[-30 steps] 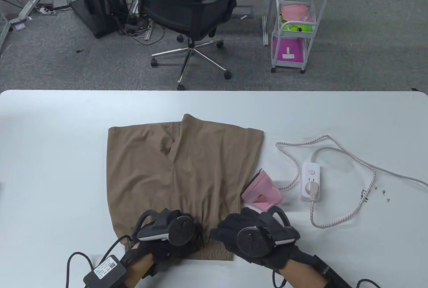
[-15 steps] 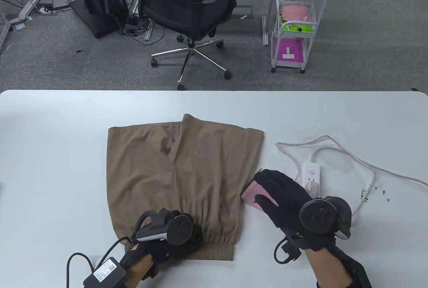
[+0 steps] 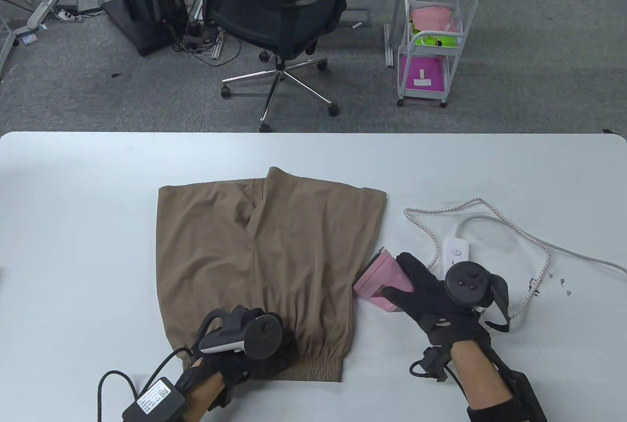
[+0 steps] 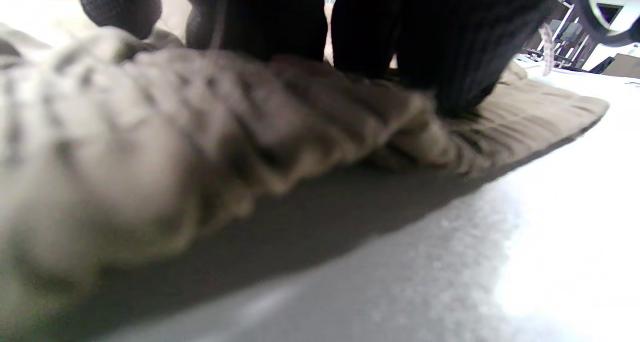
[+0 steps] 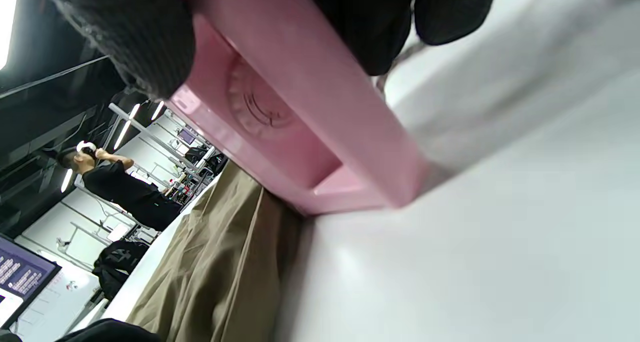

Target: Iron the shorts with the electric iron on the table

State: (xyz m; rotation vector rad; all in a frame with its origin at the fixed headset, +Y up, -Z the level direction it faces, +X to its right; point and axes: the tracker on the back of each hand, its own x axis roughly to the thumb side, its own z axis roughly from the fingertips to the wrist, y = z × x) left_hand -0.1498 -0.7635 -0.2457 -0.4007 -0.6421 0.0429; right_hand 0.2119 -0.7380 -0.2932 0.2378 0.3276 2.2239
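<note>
Nearest, left hand (image 3: pixel 254 343) pressing down on the gathered waistband of the shorts (image 3: pixel 264 255), fingers (image 4: pixel 450 57) planted on the cloth; whether spread or together cannot be told. Just right of the shorts, right hand (image 3: pixel 431 294) gripping the pink iron (image 3: pixel 379 277), thumb and fingers (image 5: pixel 135 37) curled round its body, iron resting on the white counter (image 3: pixel 98 196) beside the hem. Farther right, power strip (image 3: pixel 455 253) with braided cord (image 3: pixel 490 206) looping across the counter.
</note>
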